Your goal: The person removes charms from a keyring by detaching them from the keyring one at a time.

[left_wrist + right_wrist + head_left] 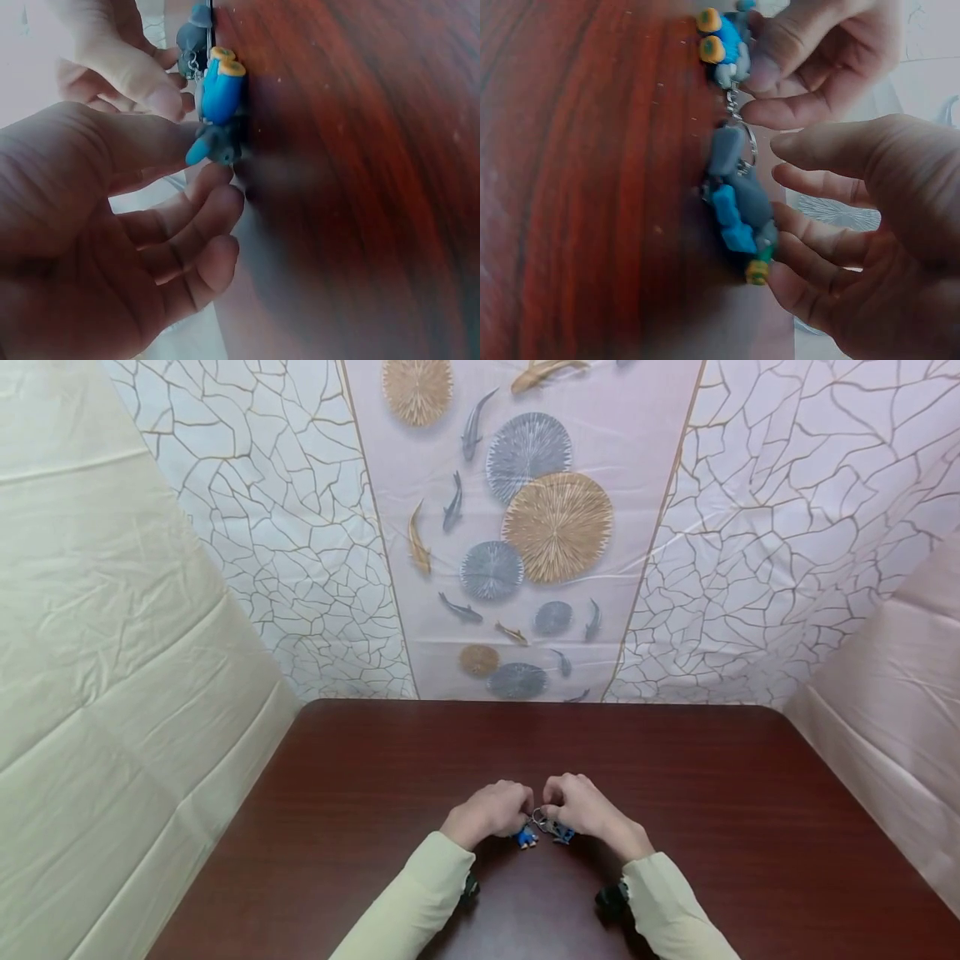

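Two small keychain figures lie on the dark red-brown table, linked by a metal key ring (538, 816) and short chain. One figure (223, 94) has blue legs, orange-yellow feet and grey parts. My left hand (495, 810) pinches this one at its grey end with thumb and fingers, the index partly hidden behind the thumb. The other figure (746, 196) is grey with bright blue pieces and a yellow-green tip. Beside it, my right hand (588, 810) has its fingers loosely bent. Some fingertips touch or nearly touch the figure, while the thumb stands apart from the ring.
The wooden table (360, 793) has rounded far corners. Behind it hangs a patterned cloth (517, 635) with fish and round motifs; cream cloth (135, 693) drapes the left side. Dark wrist devices (612, 900) sit under the pale sleeves (420, 893).
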`<state>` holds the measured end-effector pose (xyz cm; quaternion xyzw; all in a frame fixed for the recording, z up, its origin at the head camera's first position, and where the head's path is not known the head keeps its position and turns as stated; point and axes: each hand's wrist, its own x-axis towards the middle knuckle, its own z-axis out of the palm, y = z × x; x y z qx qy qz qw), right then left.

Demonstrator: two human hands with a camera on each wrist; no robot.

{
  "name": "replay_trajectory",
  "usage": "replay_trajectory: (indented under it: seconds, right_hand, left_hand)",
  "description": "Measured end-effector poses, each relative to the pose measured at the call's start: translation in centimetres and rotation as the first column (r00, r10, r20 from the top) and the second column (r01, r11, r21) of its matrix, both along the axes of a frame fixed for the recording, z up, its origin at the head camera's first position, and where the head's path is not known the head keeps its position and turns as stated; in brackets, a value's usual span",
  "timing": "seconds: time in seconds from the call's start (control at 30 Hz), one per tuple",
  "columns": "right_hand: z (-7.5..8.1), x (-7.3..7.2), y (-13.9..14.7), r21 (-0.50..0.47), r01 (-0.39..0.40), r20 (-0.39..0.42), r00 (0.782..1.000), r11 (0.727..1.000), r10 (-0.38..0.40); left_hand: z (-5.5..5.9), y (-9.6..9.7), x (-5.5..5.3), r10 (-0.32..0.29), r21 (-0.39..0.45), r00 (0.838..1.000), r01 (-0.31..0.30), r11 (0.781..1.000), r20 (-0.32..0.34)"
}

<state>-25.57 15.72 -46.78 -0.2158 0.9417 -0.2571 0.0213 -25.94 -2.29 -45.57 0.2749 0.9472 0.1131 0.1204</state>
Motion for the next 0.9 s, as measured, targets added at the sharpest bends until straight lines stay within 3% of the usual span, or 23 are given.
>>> replay_trajectory:
  seconds: [0.33, 0.6, 0.9]
  right_hand:
    - [-0.3, 0.3, -0.8, 0.061, 0.035, 0.015, 0.999, 0.998, -0.036]
    - [-0.5, 0.2, -0.7, 0.08, -0.007, -0.04, 0.999, 0.997, 0.01]
    - [-0.3, 0.4, -0.7, 0.089, -0.055, -0.011, 0.998, 0.995, 0.056]
  left_hand:
    - [0.3, 0.8, 1.1, 0.029, -0.13, 0.999, -0.033, 0.991, -0.034]
    - [0.1, 1.2, 1.4, 0.046, -0.125, 0.998, -0.052, 0.991, -0.052]
    - [-0.2, 1.2, 1.4, 0.032, -0.132, 0.999, -0.028, 0.991, 0.029]
